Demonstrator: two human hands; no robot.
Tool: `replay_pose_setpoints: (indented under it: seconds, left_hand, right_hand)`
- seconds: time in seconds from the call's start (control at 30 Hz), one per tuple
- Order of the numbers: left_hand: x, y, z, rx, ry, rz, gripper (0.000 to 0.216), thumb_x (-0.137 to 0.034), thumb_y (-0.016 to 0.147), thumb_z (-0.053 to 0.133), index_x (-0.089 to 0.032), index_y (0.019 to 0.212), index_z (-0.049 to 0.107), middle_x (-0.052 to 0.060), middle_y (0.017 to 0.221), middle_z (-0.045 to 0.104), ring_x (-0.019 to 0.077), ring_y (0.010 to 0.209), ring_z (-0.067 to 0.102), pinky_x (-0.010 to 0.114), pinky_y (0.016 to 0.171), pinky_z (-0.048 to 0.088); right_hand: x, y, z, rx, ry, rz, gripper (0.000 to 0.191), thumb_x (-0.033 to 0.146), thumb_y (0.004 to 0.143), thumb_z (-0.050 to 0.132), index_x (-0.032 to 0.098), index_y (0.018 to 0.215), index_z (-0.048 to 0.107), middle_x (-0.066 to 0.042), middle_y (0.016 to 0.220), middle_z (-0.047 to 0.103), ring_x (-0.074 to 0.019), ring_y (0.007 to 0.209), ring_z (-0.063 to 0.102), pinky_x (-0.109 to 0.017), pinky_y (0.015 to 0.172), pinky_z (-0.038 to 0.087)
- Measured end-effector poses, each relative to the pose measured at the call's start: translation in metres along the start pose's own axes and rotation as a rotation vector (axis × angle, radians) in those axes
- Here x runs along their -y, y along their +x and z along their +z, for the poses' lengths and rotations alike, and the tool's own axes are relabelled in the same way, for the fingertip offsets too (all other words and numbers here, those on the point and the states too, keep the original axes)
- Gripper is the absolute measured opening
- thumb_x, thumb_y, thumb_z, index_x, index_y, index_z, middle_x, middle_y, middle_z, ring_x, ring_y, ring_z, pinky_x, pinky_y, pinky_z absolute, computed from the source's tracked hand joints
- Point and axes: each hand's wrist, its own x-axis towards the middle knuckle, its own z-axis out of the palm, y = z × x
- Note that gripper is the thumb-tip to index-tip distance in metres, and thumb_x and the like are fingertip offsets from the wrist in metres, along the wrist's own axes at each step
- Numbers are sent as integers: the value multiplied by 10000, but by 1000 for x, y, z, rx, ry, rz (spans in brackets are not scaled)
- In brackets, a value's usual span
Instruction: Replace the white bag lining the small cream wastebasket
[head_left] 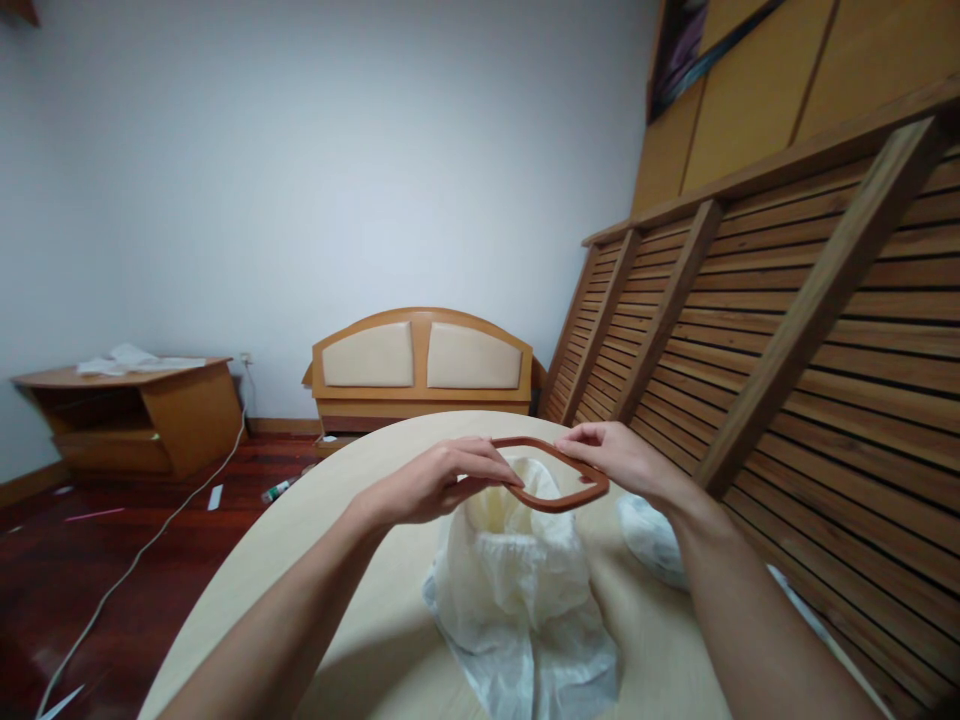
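My left hand [439, 482] and my right hand [619, 458] both grip a reddish-brown frame ring [559, 500], one on each side. They hold it level over the open mouth of a white plastic bag liner [517, 590]. The liner covers a small bin that stands on a pale round table [352, 560]. Fingers of both hands curl around the ring's rim. The bin itself is hidden under the plastic.
Another crumpled white bag [649, 535] lies on the table by my right forearm. A slatted wooden bed frame [810, 330] leans against the right wall. A headboard [421, 365] and a low wooden cabinet [135, 415] stand by the far wall. A white cable [142, 555] runs across the dark floor.
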Motion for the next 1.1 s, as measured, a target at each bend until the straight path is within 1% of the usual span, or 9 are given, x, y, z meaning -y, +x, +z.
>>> replay_pose_setpoints:
  seconds: [0.1,0.27,0.43,0.5,0.67,0.8,0.87,0.97,1.1]
  left_hand:
    - [3,-2,-2,12,-41,7,363,-387,1008,448,-177,1127,719,143,1054,721,196,979,654,339,911,493]
    - [4,-2,-5,52,-69,-19,338,-358,1008,462,-163,1083,727,141,1044,714,184,962,652,321,893,495]
    - [8,-4,-13,112,-12,-87,245,-299,989,521,-159,1050,712,123,1028,718,186,990,634,340,924,483]
    - [12,-6,-16,118,5,-105,216,-300,970,560,-153,1018,712,118,1017,720,188,994,631,356,938,482]
    - [23,-11,-22,109,-59,-114,204,-298,943,604,-142,1004,719,126,1022,732,205,1043,648,395,986,485]
    - [26,-13,-26,124,-77,-135,184,-284,931,625,-150,1004,728,100,1021,749,195,1067,659,450,1111,400]
    - [26,-13,-27,140,-76,-145,174,-273,929,628,-155,1008,729,87,1019,754,182,1056,668,459,1150,357]
    - [25,-13,-28,150,-80,-157,166,-259,925,633,-150,1001,732,89,1018,753,178,1049,673,449,1153,356]
    - [24,-13,-28,153,-108,-174,179,-258,927,629,-136,1012,730,116,1045,737,194,1068,662,405,1074,442]
  right_hand:
    - [1,-2,0,39,-5,-4,497,605,755,669,120,844,735,-15,648,619,-124,570,511,-243,532,374]
    - [-1,-1,4,74,5,-26,474,539,767,673,120,967,764,-54,780,697,-152,665,581,-255,597,424]
    - [2,2,10,-15,-70,12,319,433,715,680,134,773,776,-52,707,715,-173,633,603,-264,586,448]
    - [3,3,13,-32,-74,12,286,403,704,670,140,746,773,-54,706,726,-184,638,614,-268,592,459]
    - [2,4,17,-5,-98,-29,293,392,727,617,146,760,772,-55,708,723,-202,672,624,-260,573,451]
    - [0,4,20,3,-140,-35,290,354,743,580,137,773,771,-49,706,716,-188,661,610,-252,572,434]
    - [-1,5,20,13,-169,-43,277,324,747,566,140,778,771,-48,723,720,-183,663,605,-252,579,430]
    - [-3,6,21,33,-187,-41,271,296,750,557,141,803,772,-50,748,727,-184,674,610,-257,600,435]
    - [-3,6,23,34,-179,-21,295,292,756,556,120,859,773,-62,770,737,-194,700,632,-263,630,448]
